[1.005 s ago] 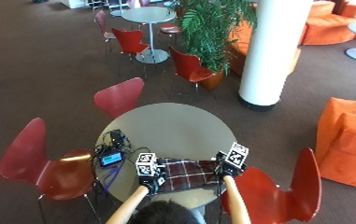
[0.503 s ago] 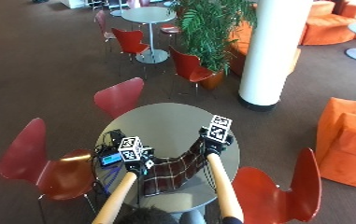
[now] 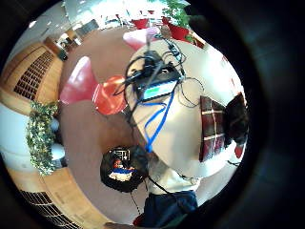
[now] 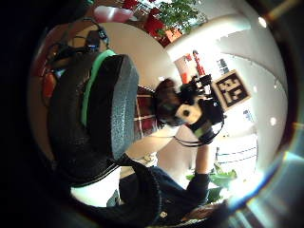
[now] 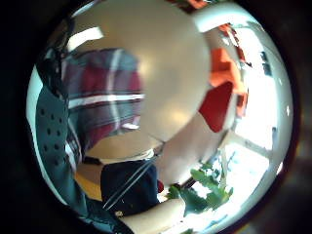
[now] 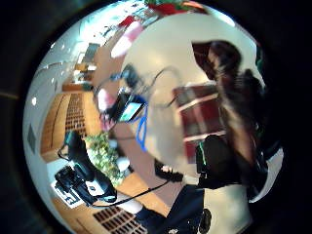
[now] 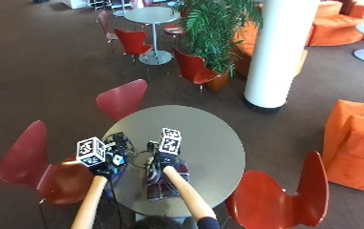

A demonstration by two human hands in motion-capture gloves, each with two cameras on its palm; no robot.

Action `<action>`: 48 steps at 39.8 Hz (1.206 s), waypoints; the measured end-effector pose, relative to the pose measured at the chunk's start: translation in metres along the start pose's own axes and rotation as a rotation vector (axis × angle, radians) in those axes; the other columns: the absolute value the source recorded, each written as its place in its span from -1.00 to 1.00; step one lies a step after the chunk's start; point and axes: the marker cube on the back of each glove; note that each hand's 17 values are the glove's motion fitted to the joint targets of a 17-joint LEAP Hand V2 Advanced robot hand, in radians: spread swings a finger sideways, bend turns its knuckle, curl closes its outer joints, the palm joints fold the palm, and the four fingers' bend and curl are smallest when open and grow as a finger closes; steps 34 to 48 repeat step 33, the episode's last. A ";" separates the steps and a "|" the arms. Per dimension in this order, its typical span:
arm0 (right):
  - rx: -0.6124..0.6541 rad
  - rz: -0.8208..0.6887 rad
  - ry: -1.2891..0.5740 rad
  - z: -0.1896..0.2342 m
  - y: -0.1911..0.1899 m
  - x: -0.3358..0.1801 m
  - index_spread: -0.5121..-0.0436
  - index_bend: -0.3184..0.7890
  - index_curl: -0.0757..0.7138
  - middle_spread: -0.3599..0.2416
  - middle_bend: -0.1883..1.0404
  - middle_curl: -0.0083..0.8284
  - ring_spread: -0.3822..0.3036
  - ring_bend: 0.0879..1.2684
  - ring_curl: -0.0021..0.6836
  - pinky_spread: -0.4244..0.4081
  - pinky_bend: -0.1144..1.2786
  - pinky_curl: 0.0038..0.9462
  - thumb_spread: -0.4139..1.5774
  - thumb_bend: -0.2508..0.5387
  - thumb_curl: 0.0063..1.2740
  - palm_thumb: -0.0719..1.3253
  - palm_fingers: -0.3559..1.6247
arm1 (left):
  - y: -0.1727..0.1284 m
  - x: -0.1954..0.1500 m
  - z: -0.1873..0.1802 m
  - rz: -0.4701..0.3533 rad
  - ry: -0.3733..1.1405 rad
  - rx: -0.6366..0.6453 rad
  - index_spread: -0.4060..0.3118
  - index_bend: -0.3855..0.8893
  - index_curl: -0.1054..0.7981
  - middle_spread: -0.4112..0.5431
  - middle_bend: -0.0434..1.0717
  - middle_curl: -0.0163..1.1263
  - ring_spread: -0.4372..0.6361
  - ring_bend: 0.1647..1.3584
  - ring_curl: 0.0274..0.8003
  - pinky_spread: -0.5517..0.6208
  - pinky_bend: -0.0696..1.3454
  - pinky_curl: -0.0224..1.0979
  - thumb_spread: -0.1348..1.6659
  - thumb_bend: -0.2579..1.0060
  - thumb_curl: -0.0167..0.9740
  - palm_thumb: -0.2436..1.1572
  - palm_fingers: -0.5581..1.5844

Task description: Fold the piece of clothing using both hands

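Observation:
A red and dark plaid piece of clothing [image 7: 158, 187] lies folded into a narrow strip on the near part of the round grey table [image 7: 200, 129]. My right hand [image 7: 163, 161] is over its far end and grips a bunched edge of the cloth [image 6: 202, 112], which also fills much of the right little finger side palm view [image 5: 105, 97]. My left hand [image 7: 104, 167] hovers at the table's left edge, off the clothing [image 3: 212, 129], fingers loosely curled and holding nothing. In the left palm view the right hand [image 3: 237, 119] rests at the cloth's edge.
A small device with a lit screen and tangled cables [image 7: 122, 143] sits on the table's left side, beside my left hand. Red chairs stand around the table: far left [image 7: 122, 98], near left [image 7: 35, 167] and near right [image 7: 283, 195]. A bag [image 3: 121, 167] lies on the floor.
Both hands held the cloth spread wide and carried it up the table. Now the right hand has swung left to the middle, the cloth is narrower, and the left hand has come off it.

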 end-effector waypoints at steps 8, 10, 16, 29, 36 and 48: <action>0.037 -0.174 -0.142 -0.009 0.030 -0.055 0.15 -0.39 -0.30 -0.39 -0.21 0.28 -0.53 0.14 0.44 -0.76 0.33 -0.07 0.24 -0.44 -0.11 0.33 0.38 | 0.009 -0.034 -0.022 -0.063 -0.001 0.016 -0.18 -0.08 0.20 -0.11 -0.62 -0.43 0.29 -0.63 -0.29 0.40 -0.65 -0.40 0.63 -0.60 -0.49 -0.47 -0.08; 0.055 -0.180 -0.105 -0.015 0.031 -0.059 0.19 -0.41 -0.33 -0.33 -0.26 0.25 -0.48 0.07 0.41 -0.72 0.35 -0.06 0.28 -0.43 -0.12 0.33 0.30 | 0.012 -0.035 -0.030 -0.072 0.000 0.025 -0.18 -0.08 0.20 -0.11 -0.63 -0.42 0.29 -0.63 -0.29 0.39 -0.65 -0.40 0.63 -0.60 -0.49 -0.46 -0.08; 0.084 -0.179 -0.033 -0.034 0.041 -0.062 0.23 -0.39 -0.40 -0.21 -0.29 0.22 -0.39 -0.04 0.34 -0.53 0.30 -0.11 0.38 -0.43 -0.17 0.30 0.18 | 0.013 -0.037 -0.039 -0.088 -0.049 0.023 -0.18 -0.08 0.21 -0.10 -0.63 -0.42 0.28 -0.64 -0.29 0.39 -0.64 -0.40 0.64 -0.61 -0.50 -0.47 -0.07; 0.085 -0.143 -0.043 -0.036 0.036 -0.050 0.28 -0.36 -0.52 -0.11 -0.31 0.16 -0.30 -0.09 0.24 -0.35 0.25 -0.19 0.49 -0.41 -0.24 0.27 0.15 | 0.025 -0.020 -0.049 -0.067 -0.131 0.004 -0.18 -0.08 0.23 -0.09 -0.66 -0.45 0.30 -0.63 -0.30 0.40 -0.63 -0.39 0.65 -0.61 -0.51 -0.48 -0.09; 0.076 -0.131 -0.038 -0.034 0.034 -0.048 0.28 -0.36 -0.54 -0.11 -0.32 0.15 -0.30 -0.09 0.23 -0.33 0.25 -0.20 0.51 -0.41 -0.25 0.27 0.15 | 0.022 -0.023 -0.046 -0.071 -0.121 -0.006 -0.18 -0.08 0.23 -0.09 -0.65 -0.45 0.30 -0.64 -0.30 0.40 -0.63 -0.39 0.65 -0.61 -0.52 -0.48 -0.09; 0.076 -0.131 -0.038 -0.034 0.034 -0.048 0.28 -0.36 -0.54 -0.11 -0.32 0.15 -0.30 -0.09 0.23 -0.33 0.25 -0.20 0.51 -0.41 -0.25 0.27 0.15 | 0.022 -0.023 -0.046 -0.071 -0.121 -0.006 -0.18 -0.08 0.23 -0.09 -0.65 -0.45 0.30 -0.64 -0.30 0.40 -0.63 -0.39 0.65 -0.61 -0.52 -0.48 -0.09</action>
